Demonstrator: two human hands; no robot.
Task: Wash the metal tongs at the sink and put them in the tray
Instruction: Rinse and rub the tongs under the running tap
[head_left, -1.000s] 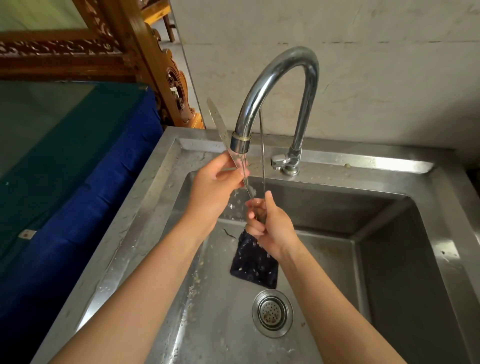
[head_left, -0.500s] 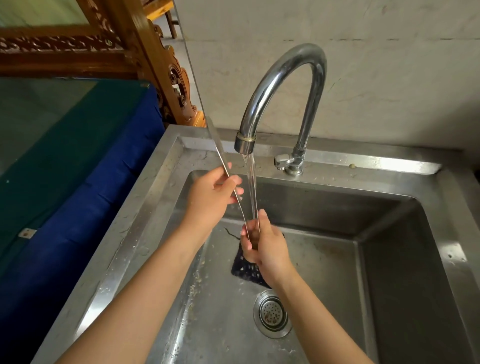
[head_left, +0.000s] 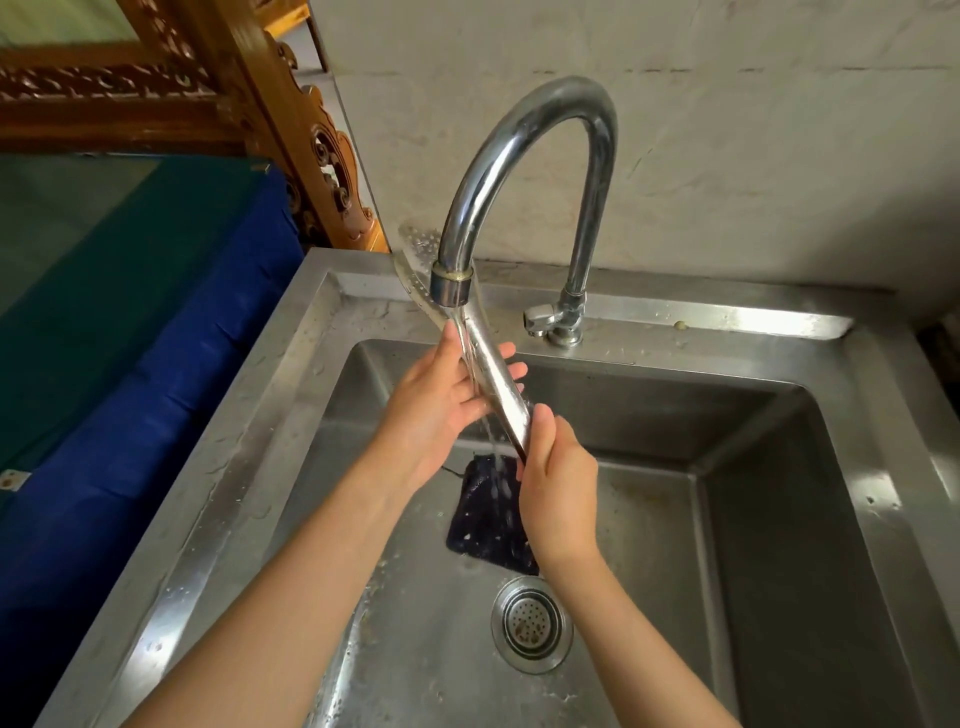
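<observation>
Seen from above the person's head, both bare arms reach out over a steel sink. The metal tongs are held over the basin, right under the spout of the tall curved faucet. They lie on a slant. Their flat, wet tips point up and to the far left, partly hidden behind the spout, and their closed end comes down to the near right. A thin stream of water runs along the metal and falls off below it.

The left hand is spread out behind the middle of the tongs with its palm showing. Its fingers are nearly straight and pass behind the metal so the tips peek out on the right side. They rest against the tongs rather than wrapping them.

The right hand is lower and nearer and grips the closed end. Its fingers are curled round the tongs and the thumb lies up along the metal.

On the basin floor beneath the hands lies a dark speckled cloth. Just nearer than that is the round drain strainer.

To the left of the sink is a surface covered in blue fabric. Behind it stands carved wooden furniture, and a pale wall rises behind the faucet.
</observation>
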